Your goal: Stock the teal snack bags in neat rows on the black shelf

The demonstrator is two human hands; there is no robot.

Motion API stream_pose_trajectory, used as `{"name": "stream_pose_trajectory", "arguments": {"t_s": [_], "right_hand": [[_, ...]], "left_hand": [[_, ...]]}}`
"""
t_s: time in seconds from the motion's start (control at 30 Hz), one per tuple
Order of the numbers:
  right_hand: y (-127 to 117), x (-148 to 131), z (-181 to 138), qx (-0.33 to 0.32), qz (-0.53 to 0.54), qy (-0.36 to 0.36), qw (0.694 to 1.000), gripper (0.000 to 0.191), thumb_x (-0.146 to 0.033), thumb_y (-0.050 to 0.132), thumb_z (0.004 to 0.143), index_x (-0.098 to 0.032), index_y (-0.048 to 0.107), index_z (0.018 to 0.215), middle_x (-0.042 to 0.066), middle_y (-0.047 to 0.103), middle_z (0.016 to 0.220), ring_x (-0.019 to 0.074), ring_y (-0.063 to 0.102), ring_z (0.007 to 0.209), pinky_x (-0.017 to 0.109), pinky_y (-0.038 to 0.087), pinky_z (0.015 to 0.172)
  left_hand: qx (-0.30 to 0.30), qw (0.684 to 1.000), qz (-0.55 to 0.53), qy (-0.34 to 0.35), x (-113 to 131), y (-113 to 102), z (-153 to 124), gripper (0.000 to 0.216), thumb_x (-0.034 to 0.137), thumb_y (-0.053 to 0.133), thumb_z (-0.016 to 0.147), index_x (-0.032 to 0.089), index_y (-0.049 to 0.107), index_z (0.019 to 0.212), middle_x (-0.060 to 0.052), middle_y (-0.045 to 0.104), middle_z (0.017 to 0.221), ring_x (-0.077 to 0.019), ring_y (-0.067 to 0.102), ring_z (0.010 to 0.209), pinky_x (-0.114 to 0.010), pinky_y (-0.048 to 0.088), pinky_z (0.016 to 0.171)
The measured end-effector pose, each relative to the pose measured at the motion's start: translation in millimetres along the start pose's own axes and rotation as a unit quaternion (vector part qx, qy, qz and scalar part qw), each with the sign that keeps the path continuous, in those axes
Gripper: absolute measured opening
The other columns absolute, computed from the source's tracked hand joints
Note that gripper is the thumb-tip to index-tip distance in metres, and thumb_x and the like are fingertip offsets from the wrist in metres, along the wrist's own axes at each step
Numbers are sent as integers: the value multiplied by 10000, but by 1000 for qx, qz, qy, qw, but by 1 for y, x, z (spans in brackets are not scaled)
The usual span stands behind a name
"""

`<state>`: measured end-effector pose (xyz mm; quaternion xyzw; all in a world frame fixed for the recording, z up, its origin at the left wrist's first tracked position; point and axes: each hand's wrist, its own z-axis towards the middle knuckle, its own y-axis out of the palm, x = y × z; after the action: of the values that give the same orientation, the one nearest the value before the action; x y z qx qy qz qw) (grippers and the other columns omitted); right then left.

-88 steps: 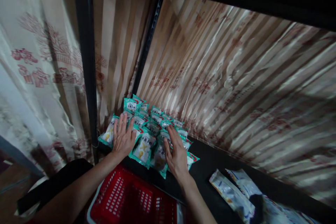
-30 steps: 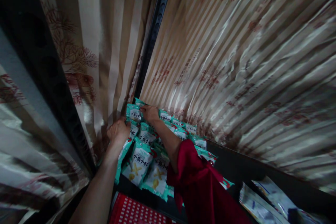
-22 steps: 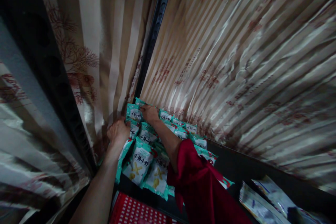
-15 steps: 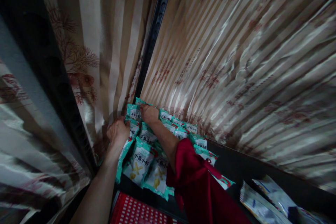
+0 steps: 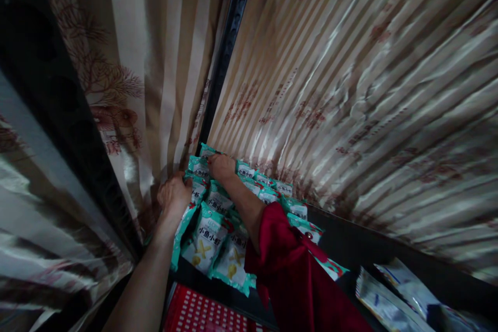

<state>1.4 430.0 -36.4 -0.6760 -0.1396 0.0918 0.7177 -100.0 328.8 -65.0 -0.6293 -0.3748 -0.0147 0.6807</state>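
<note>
Rows of teal and white snack bags (image 5: 208,238) stand upright and leaning on a dark shelf (image 5: 338,228), packed into its back left corner. My left hand (image 5: 175,194) is at the left side of the group, its fingers curled over the edge of a snack bag (image 5: 197,191). Farther back, my right hand (image 5: 222,167) reaches over the front rows, with bent fingers closed on the top of a snack bag (image 5: 199,167) in the rear. The right fingertips are partly hidden, and so are the left ones.
Silvery packets (image 5: 389,301) lie on the shelf at the lower right. A red perforated basket (image 5: 206,311) is below the front edge. Striped, creased sheeting (image 5: 334,88) lines the back and left side. Dark metal posts stand in the corner (image 5: 223,62) and at the left.
Both hands keep nearly the same place on the snack bags. The view has shifted only slightly, and the bags look almost unmoved.
</note>
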Motion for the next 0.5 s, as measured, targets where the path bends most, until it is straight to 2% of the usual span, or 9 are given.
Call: {"name": "stream_pose_trajectory", "arguments": {"t_s": [0.17,0.3,0.43,0.5], "right_hand": [[0,0,-1,5,19,7,1000,218,-264,523,848,-216,655,1016,108,669,1093,239,623,1016,357,486,828],[-4,4,-2,22,43,5,999,285,-288,543,837,-240,597,1113,82,640,1119,224,611,1018,321,484,823],[-7,8,-2,62,98,-98,988,261,-294,441,902,-257,631,1076,27,650,1083,150,614,977,231,459,823],[-6,8,-1,15,103,-152,983,254,-297,448,901,-251,670,1017,9,681,1029,142,625,946,226,457,817]], "left_hand": [[-8,1000,14,7,1,-1,0,379,387,411,865,231,585,1163,-119,686,1073,-296,633,1009,-378,471,798],[0,999,29,13,2,-3,-1,378,389,425,864,242,581,1175,-119,694,1046,-298,636,998,-379,470,794],[25,998,48,33,5,-4,-4,358,384,443,862,240,592,1154,-117,693,1041,-293,623,1017,-378,460,816],[34,996,56,53,6,-4,-6,333,373,443,867,241,607,1126,-105,687,1057,-280,610,1035,-363,454,831]]}}
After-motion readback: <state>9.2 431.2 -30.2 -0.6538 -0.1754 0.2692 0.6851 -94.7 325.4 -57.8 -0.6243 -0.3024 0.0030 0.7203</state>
